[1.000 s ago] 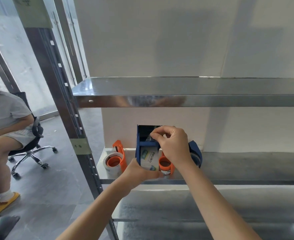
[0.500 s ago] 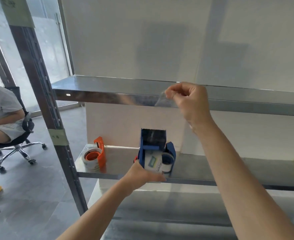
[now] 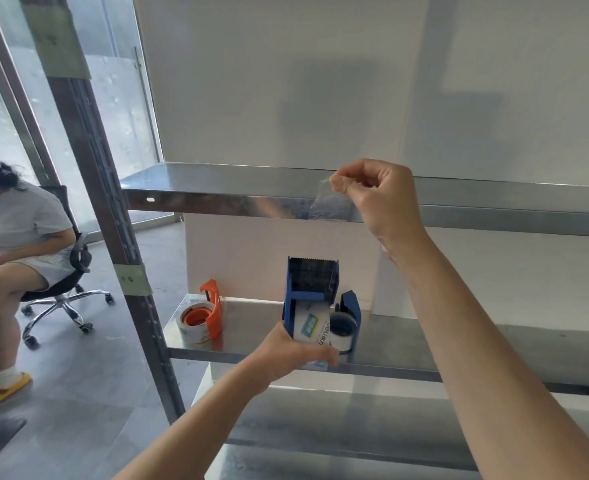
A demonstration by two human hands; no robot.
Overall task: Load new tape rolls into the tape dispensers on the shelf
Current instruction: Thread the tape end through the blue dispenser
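Observation:
A blue tape dispenser [image 3: 312, 289] stands upright at the front of the middle shelf [image 3: 459, 344], a labelled roll inside it. My left hand [image 3: 294, 348] grips its lower end from the front. My right hand [image 3: 377, 195] is raised in front of the upper shelf [image 3: 216, 192] and pinches a clear strip of tape [image 3: 329, 204] that hangs loose below the fingers. A second blue dispenser [image 3: 348, 322] with a roll sits just right of the first. An orange dispenser [image 3: 204, 317] with a white roll stands to the left.
The rack's steel upright [image 3: 113, 237] rises at the left. A person sits on a wheeled office chair [image 3: 61, 289] on the grey floor further left. A lower shelf [image 3: 320, 431] lies beneath my arms. A white wall backs the rack.
My right hand left the blue dispenser's top and rose to the upper shelf's edge with a clear tape strip pinched in it. My left hand stayed on the dispenser.

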